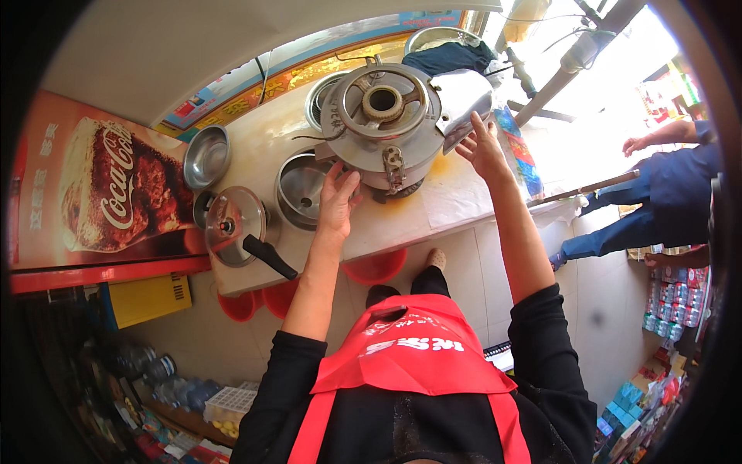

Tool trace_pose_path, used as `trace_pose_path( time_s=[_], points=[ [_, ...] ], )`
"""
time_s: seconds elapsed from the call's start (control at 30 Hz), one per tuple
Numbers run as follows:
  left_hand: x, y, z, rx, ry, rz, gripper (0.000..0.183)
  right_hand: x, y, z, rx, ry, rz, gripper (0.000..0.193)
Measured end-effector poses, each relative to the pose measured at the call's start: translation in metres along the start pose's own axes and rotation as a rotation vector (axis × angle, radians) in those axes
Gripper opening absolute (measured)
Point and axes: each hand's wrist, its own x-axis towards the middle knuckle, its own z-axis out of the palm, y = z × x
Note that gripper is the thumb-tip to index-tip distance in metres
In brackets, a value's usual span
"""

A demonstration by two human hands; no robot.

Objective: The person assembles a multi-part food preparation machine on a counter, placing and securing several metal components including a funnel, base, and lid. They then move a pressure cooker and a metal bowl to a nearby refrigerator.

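In front of me on the table stands a round metal grinding machine [386, 147] with a spoked ring top, a side latch and a hollow centre. A flat metal chute [469, 108] sticks out from its right side. My left hand [338, 199] is at the machine's lower left side, fingers apart and holding nothing. My right hand [482, 148] is at the chute's near edge, its fingers spread; whether they touch the metal is hard to tell. A steel pot [286, 193] stands beside my left hand, partly under the machine's edge.
To the left are a lidded pressure cooker [236, 216] with a black handle and a steel bowl [206, 157]. Red basins [376, 267] sit under the table [402, 224]. Dark cloth [452, 58] lies behind the chute. At right a person in blue [657, 185] stands near a pole.
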Motion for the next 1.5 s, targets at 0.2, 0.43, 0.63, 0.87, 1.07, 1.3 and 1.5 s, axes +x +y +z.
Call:
trace_pose_path(
  time_s=[0.2, 0.43, 0.63, 0.87, 1.07, 1.3, 1.5],
  points=[
    [0.027, 0.024, 0.0, -0.255, 0.111, 0.054, 0.081, 0.023, 0.007, 0.018, 0.037, -0.043, -0.053, 0.116],
    [0.057, 0.05, -0.024, -0.537, 0.059, 0.005, 0.048, 0.033, 0.01, 0.012, 0.042, -0.096, -0.052, 0.112],
    [0.029, 0.016, -0.021, -0.455, 0.106, 0.12, 0.038, 0.029, 0.01, 0.012, 0.048, -0.134, -0.056, 0.109],
    [0.018, -0.016, -0.019, -0.373, 0.116, 0.072, 0.029, 0.034, 0.008, 0.014, 0.121, -0.158, -0.06, 0.102],
    [-0.002, -0.057, 0.004, -0.077, -0.019, -0.028, 0.029, 0.028, 0.009, 0.015, 0.147, -0.194, -0.097, 0.105],
    [-0.002, -0.079, 0.021, 0.106, -0.146, 0.123, 0.03, 0.014, 0.029, 0.02, 0.227, -0.017, -0.147, 0.078],
    [0.001, -0.091, 0.023, 0.291, -0.154, 0.335, 0.025, -0.068, 0.134, 0.04, -0.172, -0.011, -0.375, 0.022]
  ],
)
